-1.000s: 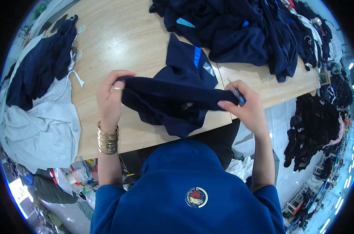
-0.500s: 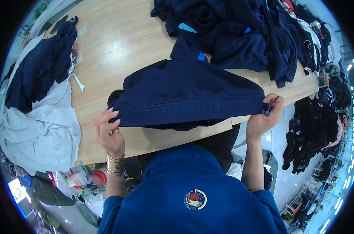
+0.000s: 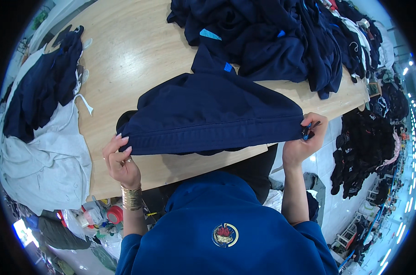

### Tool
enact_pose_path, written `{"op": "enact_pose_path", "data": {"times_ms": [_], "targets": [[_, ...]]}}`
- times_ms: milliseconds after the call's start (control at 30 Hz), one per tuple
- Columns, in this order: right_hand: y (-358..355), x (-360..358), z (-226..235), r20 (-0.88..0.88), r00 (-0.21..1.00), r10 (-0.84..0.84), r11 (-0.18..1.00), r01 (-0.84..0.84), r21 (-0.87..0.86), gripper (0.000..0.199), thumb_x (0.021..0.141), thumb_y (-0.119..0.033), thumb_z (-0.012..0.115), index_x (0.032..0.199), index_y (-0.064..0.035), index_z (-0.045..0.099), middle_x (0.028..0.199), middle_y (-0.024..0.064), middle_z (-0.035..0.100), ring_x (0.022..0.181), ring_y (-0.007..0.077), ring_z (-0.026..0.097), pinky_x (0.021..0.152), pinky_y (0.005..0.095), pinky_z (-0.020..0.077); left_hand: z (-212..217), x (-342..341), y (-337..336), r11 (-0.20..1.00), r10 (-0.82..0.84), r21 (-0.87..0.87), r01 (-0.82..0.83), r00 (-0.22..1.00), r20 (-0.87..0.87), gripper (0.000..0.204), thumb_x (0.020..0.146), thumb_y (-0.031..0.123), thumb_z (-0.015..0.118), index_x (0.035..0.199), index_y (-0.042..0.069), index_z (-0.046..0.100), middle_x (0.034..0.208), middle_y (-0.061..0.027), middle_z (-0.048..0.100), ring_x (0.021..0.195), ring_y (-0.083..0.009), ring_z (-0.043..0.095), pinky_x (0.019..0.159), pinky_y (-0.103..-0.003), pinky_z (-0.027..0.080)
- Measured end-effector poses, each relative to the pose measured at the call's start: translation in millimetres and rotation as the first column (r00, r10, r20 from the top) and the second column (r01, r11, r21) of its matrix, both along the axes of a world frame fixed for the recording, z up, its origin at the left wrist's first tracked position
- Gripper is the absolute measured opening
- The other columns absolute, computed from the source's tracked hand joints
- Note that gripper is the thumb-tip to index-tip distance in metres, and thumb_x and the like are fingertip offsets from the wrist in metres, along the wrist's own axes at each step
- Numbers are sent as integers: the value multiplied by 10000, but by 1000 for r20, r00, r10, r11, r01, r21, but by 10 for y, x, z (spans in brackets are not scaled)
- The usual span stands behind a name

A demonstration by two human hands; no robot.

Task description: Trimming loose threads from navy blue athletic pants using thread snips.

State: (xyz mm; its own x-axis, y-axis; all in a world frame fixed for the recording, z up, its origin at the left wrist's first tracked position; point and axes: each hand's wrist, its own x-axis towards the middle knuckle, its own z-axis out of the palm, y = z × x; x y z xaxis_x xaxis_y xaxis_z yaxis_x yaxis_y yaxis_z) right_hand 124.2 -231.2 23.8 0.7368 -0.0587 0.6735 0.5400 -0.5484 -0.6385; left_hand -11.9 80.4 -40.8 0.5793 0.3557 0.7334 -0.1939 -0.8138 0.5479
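A dark navy garment (image 3: 212, 110) is stretched between my two hands above the near part of the table, its stitched straight edge running from one hand to the other. My left hand (image 3: 122, 164) pinches the left end of that edge, thumb and fingers closed on the cloth. At the opposite end, my right hand (image 3: 304, 143) grips the corner. A small dark tool with blue parts (image 3: 310, 131), perhaps thread snips, also sits in the right hand, mostly hidden by the fingers. Part of the garment's underside is out of sight.
Beyond the garment, a heap of navy garments (image 3: 272, 50) with blue tags covers the far right of the wooden table (image 3: 112, 59). Navy and pale grey cloth (image 3: 47, 160) drapes over its left end. Black clothes (image 3: 361, 151) are piled off to the right. A red-lidded container (image 3: 115, 214) stands below the table edge.
Both hands still hold the stretched garment. It appears slightly lower and further left in view, while the table and heaps have also shifted left.
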Motion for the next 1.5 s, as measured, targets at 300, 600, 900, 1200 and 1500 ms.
{"op": "enact_pose_path", "data": {"times_ms": [300,600,900,1200,1500], "targets": [[0,11,9,25,1000,17,999,-16,-30,277,678,36,681,813,-55,457,747,1,439,632,73,400,573,183,312,8,51,40,1000,-22,-6,22,1000,12,210,679,-180,505,744,19,526,938,-138,619,928,-303,593,892,-464,462],[374,16,-19,-319,923,217,976,-206,69,247,649,48,615,847,-45,502,675,42,516,578,145,518,568,230,406,546,353,-734,662,-743,-446,602,606,-285,183,722,87,689,900,78,650,993,-97,602,913,-198,579,814,-326,447],[359,-208,74,-234,949,212,977,-198,85,301,616,21,710,810,-55,493,672,11,479,552,89,445,532,198,364,256,645,-1208,-529,-711,-849,-2,547,442,317,941,241,493,1096,-30,548,991,-93,607,899,-177,590,839,-343,492],[184,-228,83,-191,962,194,980,-183,74,312,646,25,727,808,-53,472,685,-18,465,567,46,410,534,167,328,571,570,-1183,-147,-738,-980,132,645,198,367,882,219,601,1133,-39,530,1080,-143,607,974,-204,605,800,-341,516],[143,-234,64,-164,963,213,977,-215,10,327,628,-6,729,847,-41,488,699,5,496,550,89,440,534,190,359,583,542,-1151,-207,-783,-971,121,575,239,413,873,183,601,1211,-11,463,1094,-143,583,946,-242,598,778,-394,513]]}}
